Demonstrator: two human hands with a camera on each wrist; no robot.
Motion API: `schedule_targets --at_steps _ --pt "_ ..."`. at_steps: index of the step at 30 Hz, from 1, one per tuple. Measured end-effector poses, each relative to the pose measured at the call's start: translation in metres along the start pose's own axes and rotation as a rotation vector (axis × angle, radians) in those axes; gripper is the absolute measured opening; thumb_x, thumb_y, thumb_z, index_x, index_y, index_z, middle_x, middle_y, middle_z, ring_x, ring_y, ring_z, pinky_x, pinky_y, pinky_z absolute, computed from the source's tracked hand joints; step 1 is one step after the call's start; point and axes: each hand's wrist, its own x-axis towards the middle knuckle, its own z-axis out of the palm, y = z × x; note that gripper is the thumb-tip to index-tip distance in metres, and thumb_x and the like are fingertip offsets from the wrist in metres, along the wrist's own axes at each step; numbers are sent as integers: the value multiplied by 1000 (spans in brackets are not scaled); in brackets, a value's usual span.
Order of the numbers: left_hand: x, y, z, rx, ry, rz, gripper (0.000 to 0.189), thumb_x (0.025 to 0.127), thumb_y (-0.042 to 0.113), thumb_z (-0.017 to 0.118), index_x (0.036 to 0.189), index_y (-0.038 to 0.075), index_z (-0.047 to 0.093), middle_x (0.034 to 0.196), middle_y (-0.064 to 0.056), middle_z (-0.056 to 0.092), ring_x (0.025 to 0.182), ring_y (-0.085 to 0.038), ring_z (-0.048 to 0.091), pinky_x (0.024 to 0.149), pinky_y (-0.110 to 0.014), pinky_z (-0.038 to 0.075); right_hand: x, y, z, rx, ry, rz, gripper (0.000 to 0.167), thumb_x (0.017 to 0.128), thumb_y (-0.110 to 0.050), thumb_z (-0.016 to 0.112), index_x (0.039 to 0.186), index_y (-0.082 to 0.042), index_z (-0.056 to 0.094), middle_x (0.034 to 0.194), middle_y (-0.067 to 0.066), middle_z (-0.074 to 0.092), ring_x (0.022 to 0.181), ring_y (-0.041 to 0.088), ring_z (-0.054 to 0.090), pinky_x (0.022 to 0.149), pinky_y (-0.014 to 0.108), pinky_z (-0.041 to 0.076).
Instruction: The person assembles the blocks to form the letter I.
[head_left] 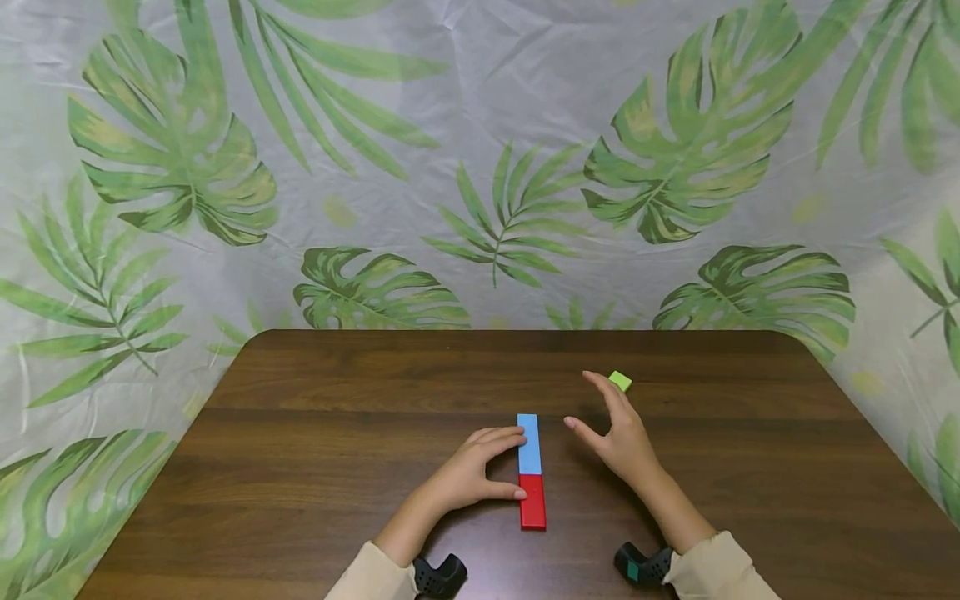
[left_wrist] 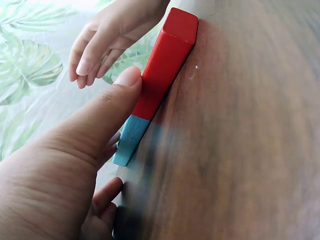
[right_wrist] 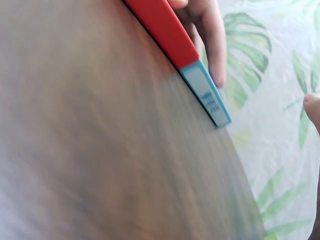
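Note:
A blue block (head_left: 529,454) and a red block (head_left: 533,508) lie end to end on the table, the blue one farther away. From their left side my left hand (head_left: 476,471) touches them, fingertips on the blue block and thumb on the red one. To the right, my right hand (head_left: 624,442) hovers with thumb and fingers spread apart and nothing between them. Just beyond its fingers lies a small green block (head_left: 621,381), partly hidden by the hand. In the right wrist view, a pale label with print shows on the blue block's side (right_wrist: 205,90).
The dark wooden table (head_left: 315,467) has rounded far corners. Behind it hangs a pale cloth (head_left: 517,108) printed with green leaves. A black wrist device (head_left: 441,575) sits at the left cuff, and another device (head_left: 642,565) at the right cuff.

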Motion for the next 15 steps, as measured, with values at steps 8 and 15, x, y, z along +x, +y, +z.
schedule_targets --at_steps 8,15 --pt "0 0 0 3 -5 -1 69 73 46 70 131 16 48 137 4 39 125 -19 30 100 -40 28 5 17 -6 4 81 34 70 72 -13 76 130 0 41 127 14 46 114 31 43 89 48 36" --pt "0 -1 1 9 -5 5 69 73 45 70 131 15 47 137 4 39 125 -19 30 100 -39 27 7 33 -10 0 138 80 68 72 -11 76 130 -1 42 125 17 47 114 34 43 91 47 35"
